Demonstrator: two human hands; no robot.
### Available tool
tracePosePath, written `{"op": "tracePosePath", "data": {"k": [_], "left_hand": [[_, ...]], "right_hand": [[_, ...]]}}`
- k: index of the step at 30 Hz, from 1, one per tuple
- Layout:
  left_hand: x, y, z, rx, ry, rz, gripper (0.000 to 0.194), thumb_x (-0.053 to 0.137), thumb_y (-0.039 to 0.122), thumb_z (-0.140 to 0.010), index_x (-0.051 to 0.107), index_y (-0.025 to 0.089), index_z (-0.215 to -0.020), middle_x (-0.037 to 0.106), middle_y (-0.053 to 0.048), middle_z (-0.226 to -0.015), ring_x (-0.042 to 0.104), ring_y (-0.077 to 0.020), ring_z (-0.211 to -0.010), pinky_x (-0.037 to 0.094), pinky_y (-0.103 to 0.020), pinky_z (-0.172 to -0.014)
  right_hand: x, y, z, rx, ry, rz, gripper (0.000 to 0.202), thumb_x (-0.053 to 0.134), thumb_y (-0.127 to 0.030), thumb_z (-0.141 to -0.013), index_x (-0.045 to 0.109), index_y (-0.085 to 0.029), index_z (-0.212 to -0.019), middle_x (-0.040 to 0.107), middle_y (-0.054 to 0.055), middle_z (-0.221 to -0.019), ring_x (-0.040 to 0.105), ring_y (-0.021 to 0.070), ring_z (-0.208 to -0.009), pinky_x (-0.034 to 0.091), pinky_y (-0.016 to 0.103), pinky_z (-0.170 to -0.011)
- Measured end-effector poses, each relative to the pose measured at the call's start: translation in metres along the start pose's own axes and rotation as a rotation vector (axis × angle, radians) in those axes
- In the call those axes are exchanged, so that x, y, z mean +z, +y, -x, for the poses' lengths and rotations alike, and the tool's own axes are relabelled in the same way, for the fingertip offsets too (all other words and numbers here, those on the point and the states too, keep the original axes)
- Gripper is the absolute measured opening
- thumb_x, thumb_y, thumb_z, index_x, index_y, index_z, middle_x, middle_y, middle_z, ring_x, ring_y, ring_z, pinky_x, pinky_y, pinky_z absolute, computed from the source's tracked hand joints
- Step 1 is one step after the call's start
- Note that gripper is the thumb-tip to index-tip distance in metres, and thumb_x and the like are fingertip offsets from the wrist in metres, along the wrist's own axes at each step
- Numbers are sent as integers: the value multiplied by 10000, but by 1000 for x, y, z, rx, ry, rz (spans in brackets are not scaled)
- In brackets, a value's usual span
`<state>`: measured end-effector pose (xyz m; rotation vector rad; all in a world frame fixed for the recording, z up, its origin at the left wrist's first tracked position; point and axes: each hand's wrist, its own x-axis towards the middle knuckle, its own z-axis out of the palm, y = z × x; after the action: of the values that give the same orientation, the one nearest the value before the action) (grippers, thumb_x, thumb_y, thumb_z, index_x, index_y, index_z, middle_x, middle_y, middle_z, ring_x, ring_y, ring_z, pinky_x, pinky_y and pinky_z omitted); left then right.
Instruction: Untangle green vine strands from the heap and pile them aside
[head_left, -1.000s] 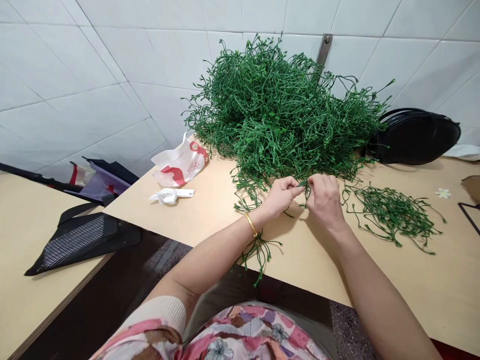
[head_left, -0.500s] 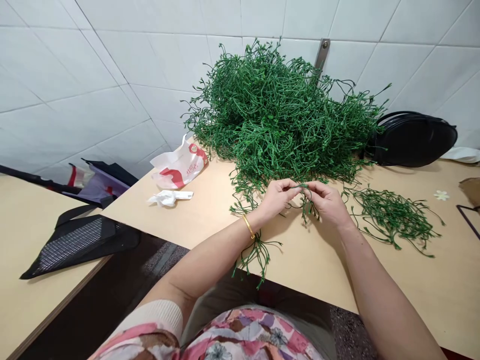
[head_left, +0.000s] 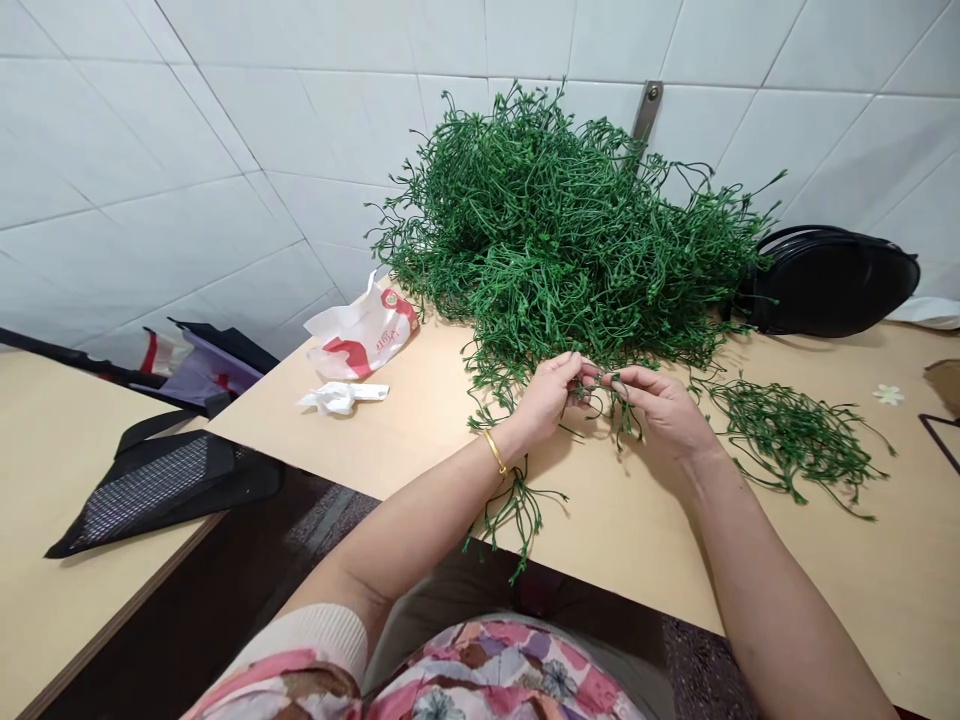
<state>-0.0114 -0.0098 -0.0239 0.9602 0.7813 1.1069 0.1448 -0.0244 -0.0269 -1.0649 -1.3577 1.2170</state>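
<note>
In front of a tall heap of green artificial stems, my two hands meet over the table. My left hand, with a gold bangle at the wrist, is closed on thin green plastic stems. Opposite it, my right hand pinches the same small bunch of stems, whose budded tips hang below the fingers. Beneath my left forearm a few stems lie over the table's front edge. To the right of my right hand spreads a smaller pile of stems.
A red and white plastic bag and a crumpled white tissue lie at left. A black handbag stands at right, with a small pale flower piece in front. A black mesh bag rests on the neighbouring table.
My left fingers have curled and lifted a little, and my right fingers have shifted slightly on the stems. The view has moved a touch; the piles look the same.
</note>
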Motion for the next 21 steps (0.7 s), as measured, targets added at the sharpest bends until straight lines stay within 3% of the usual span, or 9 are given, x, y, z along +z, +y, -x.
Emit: {"op": "tracePosePath", "data": {"k": [4, 7, 9, 13, 17, 21], "left_hand": [[-3, -1, 0, 160, -25, -265, 233, 524, 312, -814, 576, 121, -691, 393, 45, -530, 332, -41, -475, 249, -172, -430], [-1, -2, 2, 237, -80, -337, 248, 537, 347, -806, 605, 122, -726, 380, 47, -532, 329, -41, -497, 247, -172, -445], [1, -2, 3, 188, -73, -262, 243, 522, 357, -816, 615, 134, -826, 390, 47, -556, 351, -44, -499, 250, -168, -436], [2, 1, 4, 26, 24, -97, 229, 519, 351, -820, 579, 159, -930, 396, 51, -562, 350, -41, -456, 198, -153, -391], [-2, 5, 3, -64, -64, -62, 327, 541, 458, -792, 591, 138, -829, 376, 52, -519, 291, -29, -407, 150, -155, -375], [-5, 8, -1, -166, -136, 48, 534, 451, 632, -767, 614, 125, -795, 448, 12, -532, 380, -58, -434, 200, -173, -376]], "right_hand": [[-2, -5, 3, -32, -68, 68, 284, 601, -471, -760, 712, -212, -795, 672, 31, -835, 570, 186, -899, 412, 322, -842], [6, -7, 5, -45, -56, 207, 293, 612, -474, -755, 676, -195, -694, 620, 13, -701, 541, 154, -733, 416, 294, -717], [12, -6, 4, -55, 36, 192, 237, 669, -426, -711, 649, -196, -659, 577, -13, -643, 498, 123, -652, 400, 269, -654], [12, 0, -2, 1, 311, -114, 232, 715, -416, -632, 627, -200, -640, 588, -19, -677, 497, 104, -622, 402, 250, -607], [5, -1, -4, 19, 356, -143, 256, 734, -426, -602, 645, -189, -642, 571, -15, -615, 502, 104, -583, 407, 256, -576], [2, -7, -2, -87, 389, -57, 241, 715, -421, -645, 652, -188, -649, 559, -18, -595, 507, 105, -567, 420, 262, -574]]}}
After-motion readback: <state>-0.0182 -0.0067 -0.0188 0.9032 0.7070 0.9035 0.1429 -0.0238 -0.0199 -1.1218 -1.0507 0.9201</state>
